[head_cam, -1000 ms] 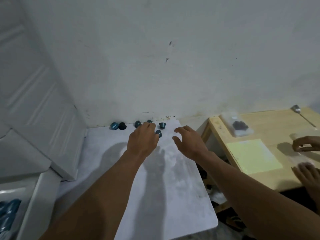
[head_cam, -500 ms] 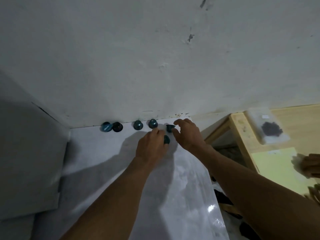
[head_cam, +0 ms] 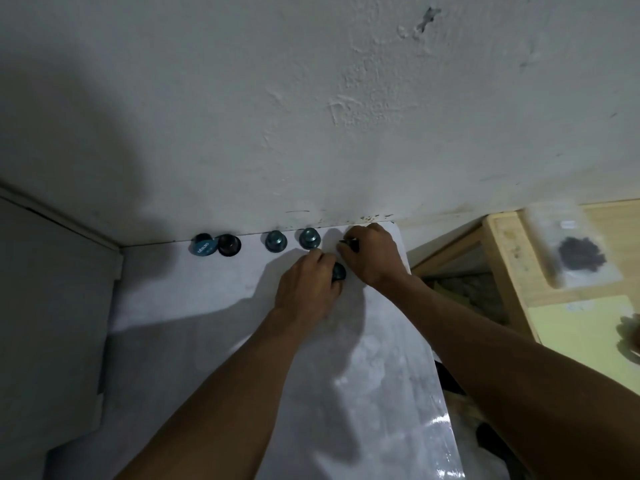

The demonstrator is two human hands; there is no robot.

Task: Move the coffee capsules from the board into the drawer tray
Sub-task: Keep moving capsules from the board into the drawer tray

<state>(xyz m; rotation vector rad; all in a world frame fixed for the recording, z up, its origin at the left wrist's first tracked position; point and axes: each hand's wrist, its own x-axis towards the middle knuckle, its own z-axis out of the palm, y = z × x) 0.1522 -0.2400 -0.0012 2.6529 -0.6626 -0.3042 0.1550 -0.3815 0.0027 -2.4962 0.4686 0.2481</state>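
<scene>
My left hand (head_cam: 306, 285): bare. I see the back of it, with bumpy knuckles.
My right hand (head_cam: 372, 254): bare too. The back of it and the wrist show.
My left arm (head_cam: 214, 393): bare from the wrist down to the bottom edge, long and smooth.
My right arm (head_cam: 502, 358): bare as well. It looks much fatter near the bottom corner.
Both arms: dim and a bit shadowy.
</scene>
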